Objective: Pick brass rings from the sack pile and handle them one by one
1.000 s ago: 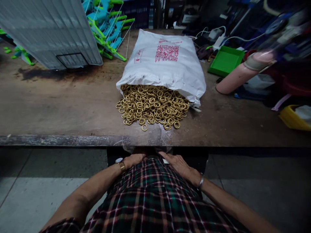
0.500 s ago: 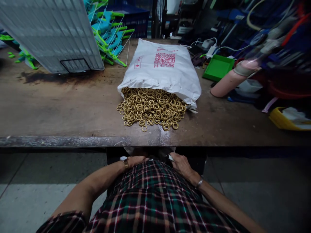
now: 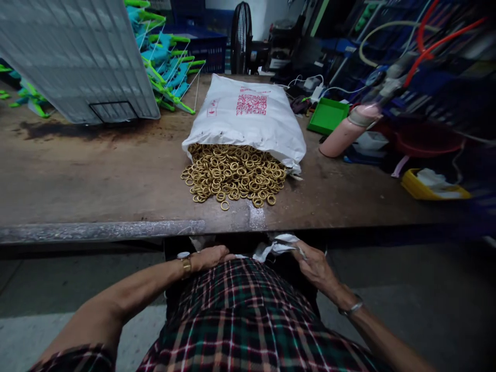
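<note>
Below the table edge, at my lap, my right hand point(image 3: 315, 264) grips a crumpled white sheet point(image 3: 282, 243), thin like cloth or plastic; I cannot tell which. My left hand point(image 3: 211, 257) lies against the plaid shirt with its fingers curled; a bit of white shows by its fingertips, but what it holds is hidden. On the table in front, a white sack point(image 3: 248, 116) with red print lies on its side. Many brass-coloured rings point(image 3: 236, 175) spill from its mouth toward the front edge.
A grey ribbed panel point(image 3: 81, 57) stands at left beside green and blue plastic pieces point(image 3: 166, 67). At right are a green tray point(image 3: 328, 114), a pink cylinder point(image 3: 349, 132) with hoses and a yellow container point(image 3: 430, 188). A black fan point(image 3: 241, 39) stands behind the table.
My right hand has moved right and away from my body, drawing more of the white sheet into sight. My left hand has shifted slightly left. The camera view has turned a little.
</note>
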### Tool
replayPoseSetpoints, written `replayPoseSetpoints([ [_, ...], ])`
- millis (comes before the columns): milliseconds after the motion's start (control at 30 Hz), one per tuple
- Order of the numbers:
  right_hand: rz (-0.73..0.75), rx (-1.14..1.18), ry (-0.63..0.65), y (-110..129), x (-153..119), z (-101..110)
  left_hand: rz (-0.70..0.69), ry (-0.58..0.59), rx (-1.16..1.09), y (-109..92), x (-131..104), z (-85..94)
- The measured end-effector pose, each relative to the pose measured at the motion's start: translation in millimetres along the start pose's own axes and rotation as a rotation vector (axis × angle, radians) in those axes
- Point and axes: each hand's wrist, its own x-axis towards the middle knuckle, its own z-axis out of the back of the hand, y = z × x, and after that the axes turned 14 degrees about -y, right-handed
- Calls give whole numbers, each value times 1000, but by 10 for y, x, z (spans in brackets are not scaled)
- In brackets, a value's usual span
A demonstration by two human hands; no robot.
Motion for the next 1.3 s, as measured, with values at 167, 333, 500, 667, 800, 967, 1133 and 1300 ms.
replayPoseSetpoints([
  [167,-98,-147,-32,14,-35,129,-24,41,132,-27,-59,86],
  [333,-81,-419,178,236,-93,145,-66,71,152,-42,-85,126],
  [500,-80,-320,499,337,-159,-119,-190,82,234,-69,-121,210],
  [667,8,-396,472,91,-184,-544,-323,50,367,-75,-192,243],
  [800,39,-479,381,-22,-257,-779,-296,22,369,68,-222,142],
  [967,32,-540,366,-55,-216,-945,-214,-21,334,250,-145,8],
  [1133,20,-429,439,-35,-100,-845,-96,53,307,74,-70,82],
  [1300,112,-326,378,-10,-126,-718,-88,61,343,-64,-18,118],
])
